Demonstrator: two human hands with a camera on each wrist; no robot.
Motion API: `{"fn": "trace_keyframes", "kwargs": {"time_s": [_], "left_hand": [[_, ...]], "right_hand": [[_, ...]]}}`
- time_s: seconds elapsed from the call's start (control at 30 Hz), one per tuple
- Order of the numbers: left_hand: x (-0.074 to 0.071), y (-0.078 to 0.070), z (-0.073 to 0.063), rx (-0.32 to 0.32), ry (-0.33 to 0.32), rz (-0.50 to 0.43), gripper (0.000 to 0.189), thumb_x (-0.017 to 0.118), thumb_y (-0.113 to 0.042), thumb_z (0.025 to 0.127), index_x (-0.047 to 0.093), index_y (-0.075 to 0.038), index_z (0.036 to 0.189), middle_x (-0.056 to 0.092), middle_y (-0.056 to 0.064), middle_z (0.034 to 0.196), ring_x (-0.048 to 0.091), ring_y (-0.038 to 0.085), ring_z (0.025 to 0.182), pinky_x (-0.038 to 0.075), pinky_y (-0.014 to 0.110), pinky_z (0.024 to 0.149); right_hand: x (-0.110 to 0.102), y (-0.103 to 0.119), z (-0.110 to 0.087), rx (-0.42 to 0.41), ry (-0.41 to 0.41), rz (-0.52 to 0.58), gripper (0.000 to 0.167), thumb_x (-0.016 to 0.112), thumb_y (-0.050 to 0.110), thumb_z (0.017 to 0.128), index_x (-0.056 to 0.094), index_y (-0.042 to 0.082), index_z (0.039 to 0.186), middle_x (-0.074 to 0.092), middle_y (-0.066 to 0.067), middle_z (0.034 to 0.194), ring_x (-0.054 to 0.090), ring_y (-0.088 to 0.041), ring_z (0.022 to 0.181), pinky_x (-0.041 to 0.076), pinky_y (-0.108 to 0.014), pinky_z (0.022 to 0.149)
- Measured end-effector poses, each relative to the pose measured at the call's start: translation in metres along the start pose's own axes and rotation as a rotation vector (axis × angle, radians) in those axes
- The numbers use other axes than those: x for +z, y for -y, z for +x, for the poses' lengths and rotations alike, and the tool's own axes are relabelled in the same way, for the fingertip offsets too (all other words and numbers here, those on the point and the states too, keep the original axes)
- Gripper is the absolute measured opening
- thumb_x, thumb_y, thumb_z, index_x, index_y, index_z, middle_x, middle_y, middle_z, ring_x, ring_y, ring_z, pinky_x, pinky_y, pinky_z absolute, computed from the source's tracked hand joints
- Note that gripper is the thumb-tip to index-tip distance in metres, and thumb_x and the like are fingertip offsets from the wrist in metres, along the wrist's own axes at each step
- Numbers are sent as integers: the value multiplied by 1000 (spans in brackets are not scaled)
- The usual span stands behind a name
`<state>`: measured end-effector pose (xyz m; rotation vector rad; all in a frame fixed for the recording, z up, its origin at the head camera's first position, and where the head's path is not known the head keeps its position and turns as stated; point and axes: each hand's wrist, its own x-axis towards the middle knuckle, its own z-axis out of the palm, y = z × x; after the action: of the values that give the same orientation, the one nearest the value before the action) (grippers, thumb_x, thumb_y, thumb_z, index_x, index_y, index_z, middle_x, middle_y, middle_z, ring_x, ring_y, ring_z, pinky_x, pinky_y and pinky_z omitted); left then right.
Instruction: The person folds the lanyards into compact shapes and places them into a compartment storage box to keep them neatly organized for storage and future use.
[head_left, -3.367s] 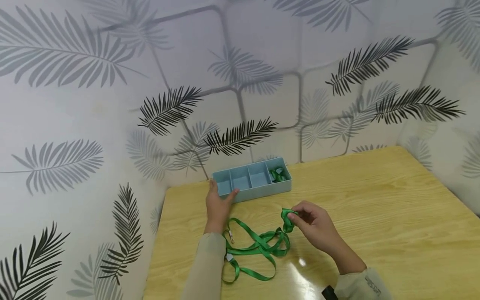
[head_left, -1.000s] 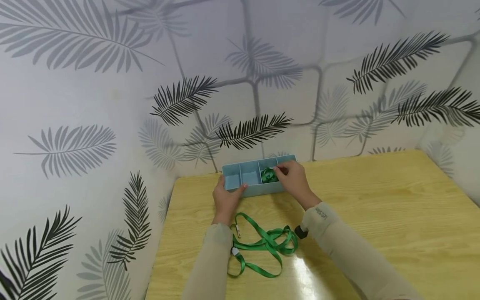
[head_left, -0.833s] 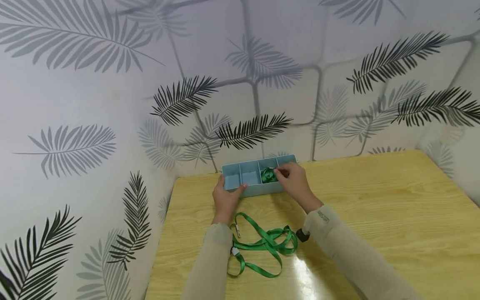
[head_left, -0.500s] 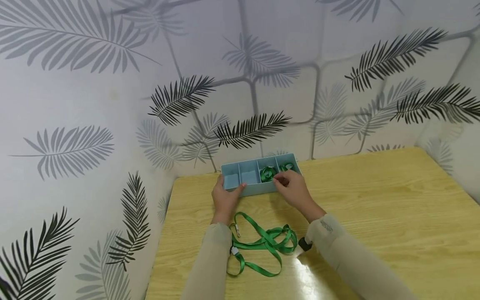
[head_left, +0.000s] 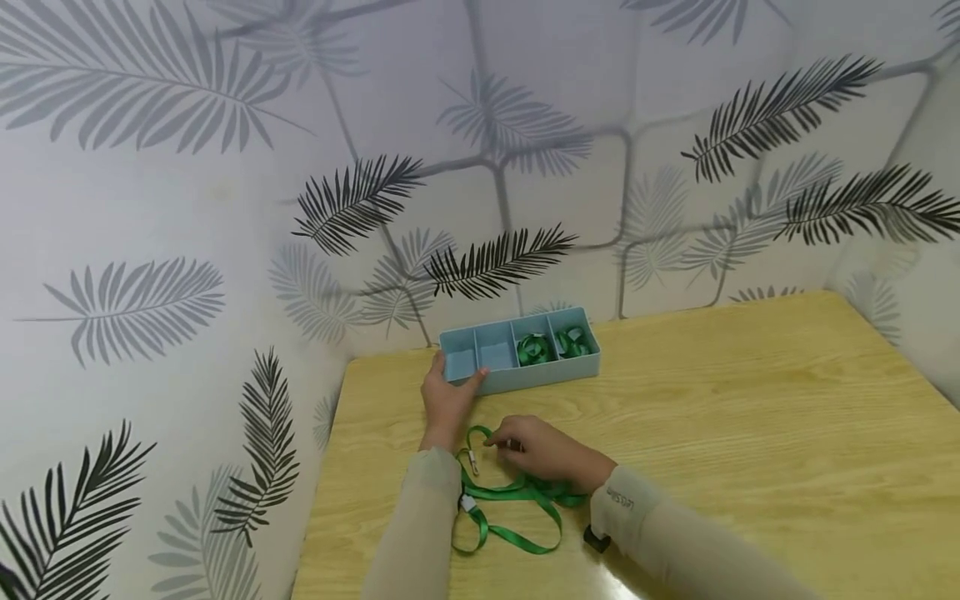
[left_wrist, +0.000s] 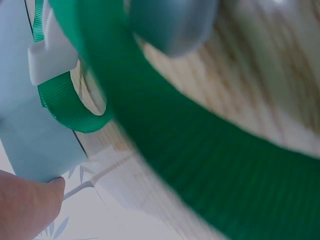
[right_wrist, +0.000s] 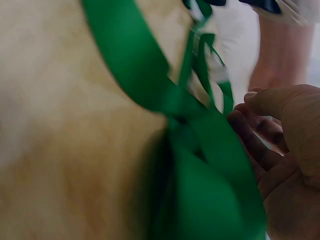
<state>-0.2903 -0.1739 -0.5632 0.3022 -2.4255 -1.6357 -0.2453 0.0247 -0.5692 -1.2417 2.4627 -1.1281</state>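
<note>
A light-blue box (head_left: 540, 379) with several compartments stands at the table's back edge. My left hand (head_left: 447, 402) grips its left end, thumb on the front wall. Coiled green lanyards lie in the two right compartments: one lanyard coil (head_left: 534, 349) and, beside it, another lanyard coil (head_left: 572, 342). In front lies a loose green lanyard (head_left: 525, 542) with a metal clip (head_left: 472, 462) and a white buckle (head_left: 468, 502). My right hand (head_left: 543, 450) is over its upper part, partly hiding it. In the right wrist view, the fingers are loosely bent near the strap, nothing visible between them.
The yellow wood-grain table (head_left: 750, 433) extends to the right and front. A wall (head_left: 360, 100) with a leaf pattern rises directly behind the box and runs along the table's left side.
My right hand has placed a coiled green lanyard in the third compartment, let it go, and moved back down to the loose lanyard. My left hand has stayed on the box.
</note>
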Motion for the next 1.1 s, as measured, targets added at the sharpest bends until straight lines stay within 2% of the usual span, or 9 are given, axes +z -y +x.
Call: {"fn": "trace_keyframes", "kwargs": {"time_s": [0.07, 0.2, 0.3, 0.43, 0.53, 0.9, 1.03, 1.1], "left_hand": [[0, 0, 0, 6, 3, -8, 98, 86, -35, 92, 31, 0, 165, 27, 16, 174, 23, 34, 164, 29, 52, 131], [-1, 1, 0, 16, -1, -3, 98, 86, -36, 92, 32, 1, 165, 28, 16, 174, 24, 34, 163, 30, 53, 131], [-2, 1, 0, 19, -1, -3, 97, 86, -35, 92, 33, 1, 165, 28, 17, 174, 25, 35, 163, 30, 54, 130], [-2, 3, 1, 9, -1, 0, 97, 86, -36, 92, 33, 0, 165, 29, 16, 174, 25, 34, 163, 31, 53, 130], [-2, 4, 1, 17, -7, 12, 96, 86, -36, 92, 33, 1, 164, 30, 17, 173, 26, 34, 162, 32, 53, 130], [-2, -2, -1, 41, 15, 6, 96, 85, -34, 93, 32, 4, 164, 30, 23, 172, 28, 41, 161, 33, 57, 128], [-4, -3, -4, 23, 12, 21, 101, 85, -39, 93, 29, 2, 166, 26, 21, 174, 25, 39, 162, 30, 56, 130], [-5, -4, -6, 35, 8, 19, 105, 85, -43, 92, 25, 1, 167, 22, 20, 176, 22, 38, 163, 28, 55, 131]], "right_hand": [[8, 3, 2, -39, 29, -54, 25, 64, 7, 106, 77, 7, 127, 74, -5, 111, 64, -6, 91, 58, -28, 84], [20, 8, 6, -102, 24, -155, 26, 67, 7, 105, 78, 11, 127, 70, -2, 105, 57, -5, 83, 54, -23, 78], [24, 11, 7, -130, 39, -163, 26, 65, 8, 106, 77, 11, 129, 69, -3, 105, 59, -5, 84, 53, -21, 77], [27, 13, 8, -110, 96, -124, 28, 61, 9, 109, 75, 11, 134, 69, -3, 112, 64, -6, 95, 56, -21, 86], [28, 13, 9, -90, 113, -121, 29, 60, 10, 109, 74, 11, 134, 69, -2, 113, 64, -6, 97, 56, -21, 87], [30, 7, 12, -66, 70, -147, 24, 63, 6, 107, 78, 11, 125, 71, -1, 112, 66, -7, 97, 58, -22, 88], [29, 8, 14, -78, 78, -137, 22, 64, 5, 106, 78, 9, 121, 71, -2, 109, 64, -6, 94, 58, -22, 86], [28, 8, 16, -87, 82, -144, 19, 65, 7, 105, 79, 9, 118, 71, -1, 107, 62, -5, 92, 58, -23, 88]]}}
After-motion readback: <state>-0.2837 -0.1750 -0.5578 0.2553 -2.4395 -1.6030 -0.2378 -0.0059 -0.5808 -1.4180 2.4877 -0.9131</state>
